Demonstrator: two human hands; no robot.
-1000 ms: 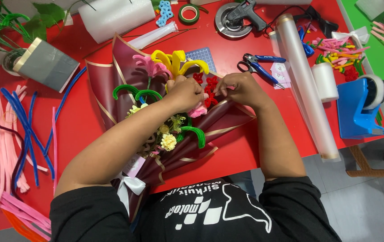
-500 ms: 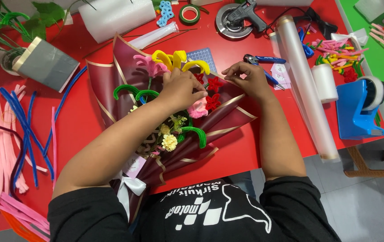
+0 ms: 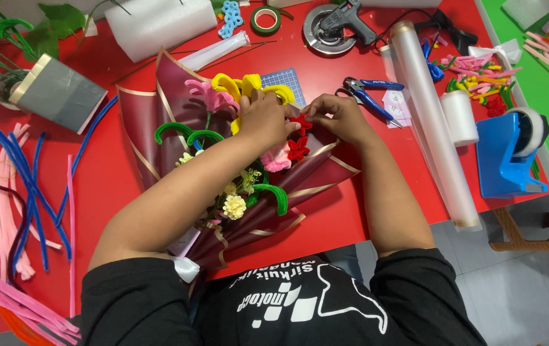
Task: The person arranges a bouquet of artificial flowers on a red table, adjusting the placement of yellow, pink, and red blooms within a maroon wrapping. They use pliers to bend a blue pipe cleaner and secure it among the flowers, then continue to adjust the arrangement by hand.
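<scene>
Covering much of the bouquet (image 3: 223,173), the left forearm hides the middle stems, and the wrapping's lower end runs under the black sleeve, so only a scrap of white ribbon (image 3: 186,269) shows there. Both hands meet over the upper right of the dark red wrap: the left hand (image 3: 267,120) is curled over the blooms, though whether its fingers pinch anything cannot be told, while the right hand (image 3: 338,118) has fingertips closed on a small red flower (image 3: 300,123); a second red flower (image 3: 297,149) and a pink one sit just below. Yellow loops (image 3: 242,85) and green curled stems (image 3: 188,133) poke out beside the left wrist. A small cutting mat (image 3: 290,83) is half buried behind the bouquet. Blue-handled pliers (image 3: 372,93) lie just right of the right hand, then a long clear film roll (image 3: 431,122) and a blue tape dispenser (image 3: 510,154). Farther back sit a glue gun (image 3: 342,18) on its round stand and a green tape ring (image 3: 265,19) (both partly cut by the frame's top). Blue and pink pipe cleaners (image 3: 12,205) spread at the left, cropped by the edge. Everything rests on a red table (image 3: 95,166); a green surface adjoins at the right, with grey floor tiles below.
</scene>
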